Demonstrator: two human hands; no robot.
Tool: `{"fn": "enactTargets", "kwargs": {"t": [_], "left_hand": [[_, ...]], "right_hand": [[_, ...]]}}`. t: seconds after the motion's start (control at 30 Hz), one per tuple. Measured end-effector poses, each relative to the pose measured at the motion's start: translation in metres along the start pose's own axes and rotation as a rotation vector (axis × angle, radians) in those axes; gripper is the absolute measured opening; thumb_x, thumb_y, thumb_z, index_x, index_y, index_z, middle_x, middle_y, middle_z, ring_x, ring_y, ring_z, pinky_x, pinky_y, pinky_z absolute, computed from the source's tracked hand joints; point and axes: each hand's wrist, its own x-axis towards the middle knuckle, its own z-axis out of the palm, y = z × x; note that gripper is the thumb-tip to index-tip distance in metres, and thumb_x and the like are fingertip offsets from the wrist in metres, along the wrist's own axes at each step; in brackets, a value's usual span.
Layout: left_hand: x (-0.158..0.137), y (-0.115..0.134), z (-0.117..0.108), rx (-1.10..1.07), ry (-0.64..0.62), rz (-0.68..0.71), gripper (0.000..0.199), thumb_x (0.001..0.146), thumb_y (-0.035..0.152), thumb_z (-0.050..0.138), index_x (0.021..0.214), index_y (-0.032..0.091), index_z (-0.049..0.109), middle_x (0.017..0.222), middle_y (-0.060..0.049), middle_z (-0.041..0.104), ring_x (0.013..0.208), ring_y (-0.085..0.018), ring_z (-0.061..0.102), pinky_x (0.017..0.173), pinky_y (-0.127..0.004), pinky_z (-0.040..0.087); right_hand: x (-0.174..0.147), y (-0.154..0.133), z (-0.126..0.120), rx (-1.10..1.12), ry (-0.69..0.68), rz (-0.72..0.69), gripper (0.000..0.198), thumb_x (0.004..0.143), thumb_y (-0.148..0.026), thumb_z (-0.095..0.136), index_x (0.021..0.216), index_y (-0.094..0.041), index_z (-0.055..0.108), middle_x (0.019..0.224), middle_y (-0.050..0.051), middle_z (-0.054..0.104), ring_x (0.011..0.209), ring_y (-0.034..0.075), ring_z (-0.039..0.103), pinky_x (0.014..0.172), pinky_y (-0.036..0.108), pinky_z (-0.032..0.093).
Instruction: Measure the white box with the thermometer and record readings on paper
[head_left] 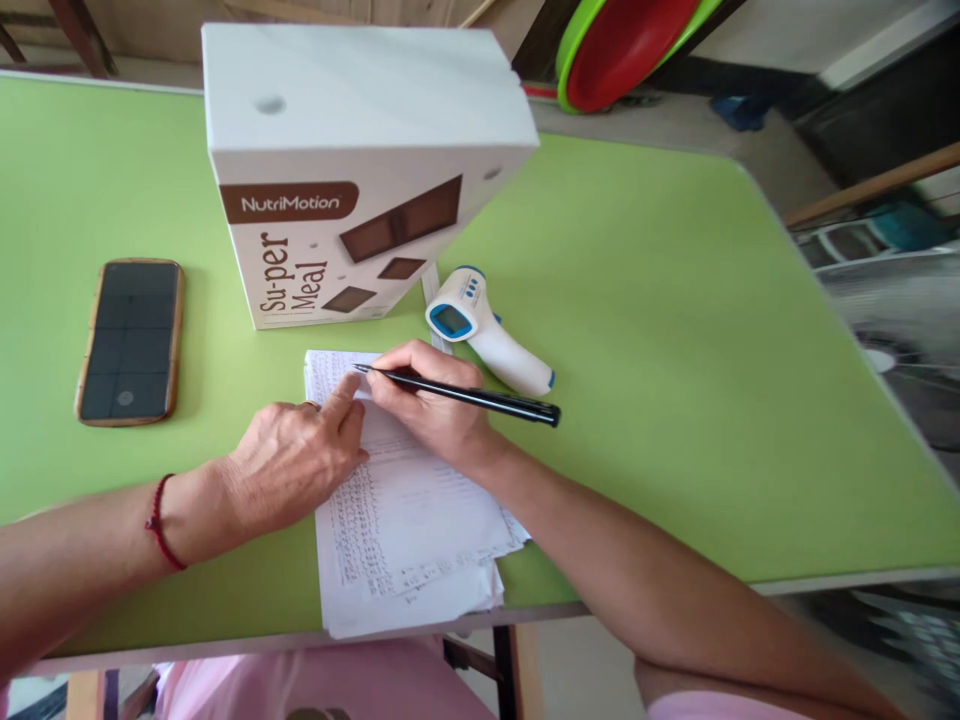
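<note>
A black pen (480,396) is pinched in my right hand (431,400), its tip on the upper part of the handwritten paper sheets (420,500). My left hand (296,465) rests on the left side of the sheets, holding nothing. Its index finger stretches out beside the pen tip, while the other fingers are bent and partly hidden. Line after line of small writing fills the papers, which lie stacked unevenly near the table's front edge. Just beyond my right hand, a white and blue infrared thermometer (487,330) lies on its side on the green table (660,350).
Behind the papers stands a tall white NutriMotion box (367,110). A phone in a brown case (129,340) lies at the left. Past the table's far edge are red and green basins (630,45); a fan (885,340) stands off the right edge.
</note>
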Motion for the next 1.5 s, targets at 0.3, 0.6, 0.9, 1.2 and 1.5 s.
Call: {"fn": "enactTargets", "kwargs": {"t": [0.3, 0.6, 0.9, 1.2, 1.5], "left_hand": [[0.0000, -0.0001, 0.0013, 0.022, 0.026, 0.008, 0.022, 0.094, 0.020, 0.052, 0.104, 0.007, 0.066, 0.132, -0.024, 0.064, 0.052, -0.018, 0.067, 0.037, -0.031, 0.049], [-0.0002, -0.0004, 0.0021, 0.059, 0.048, 0.021, 0.022, 0.088, 0.012, 0.050, 0.101, 0.009, 0.067, 0.133, -0.021, 0.065, 0.049, -0.016, 0.064, 0.035, -0.030, 0.046], [-0.0008, 0.0000, 0.0011, 0.049, 0.038, 0.016, 0.022, 0.092, 0.017, 0.052, 0.104, 0.007, 0.067, 0.132, -0.021, 0.065, 0.050, -0.017, 0.066, 0.035, -0.032, 0.048], [0.0014, -0.0011, -0.0012, 0.041, -0.012, 0.011, 0.026, 0.096, 0.024, 0.052, 0.106, 0.006, 0.067, 0.133, -0.022, 0.064, 0.054, -0.019, 0.069, 0.037, -0.032, 0.051], [0.0009, -0.0004, -0.0006, 0.044, -0.011, 0.011, 0.024, 0.096, 0.024, 0.052, 0.104, 0.008, 0.068, 0.134, -0.022, 0.064, 0.054, -0.019, 0.068, 0.037, -0.032, 0.051]], "right_hand": [[0.0005, 0.0006, -0.0009, 0.005, -0.014, 0.003, 0.014, 0.087, -0.031, 0.060, 0.075, -0.025, 0.059, 0.068, -0.001, 0.070, 0.060, 0.014, 0.062, 0.059, 0.029, 0.054], [0.0007, 0.0005, -0.0002, -0.016, 0.032, 0.009, 0.012, 0.086, -0.028, 0.061, 0.074, -0.026, 0.058, 0.066, -0.002, 0.068, 0.058, 0.014, 0.061, 0.058, 0.029, 0.053], [0.0009, 0.0014, 0.0001, -0.025, 0.034, -0.058, 0.012, 0.086, -0.025, 0.060, 0.074, -0.024, 0.059, 0.065, -0.003, 0.068, 0.056, 0.012, 0.061, 0.055, 0.026, 0.052], [0.0014, 0.0039, 0.0010, -0.026, 0.078, -0.112, 0.013, 0.086, -0.024, 0.061, 0.073, -0.023, 0.058, 0.063, -0.004, 0.067, 0.053, 0.011, 0.059, 0.052, 0.023, 0.050], [0.0018, 0.0044, 0.0012, -0.034, 0.101, -0.135, 0.013, 0.086, -0.021, 0.062, 0.074, -0.022, 0.059, 0.062, -0.004, 0.066, 0.052, 0.009, 0.059, 0.052, 0.022, 0.050]]}}
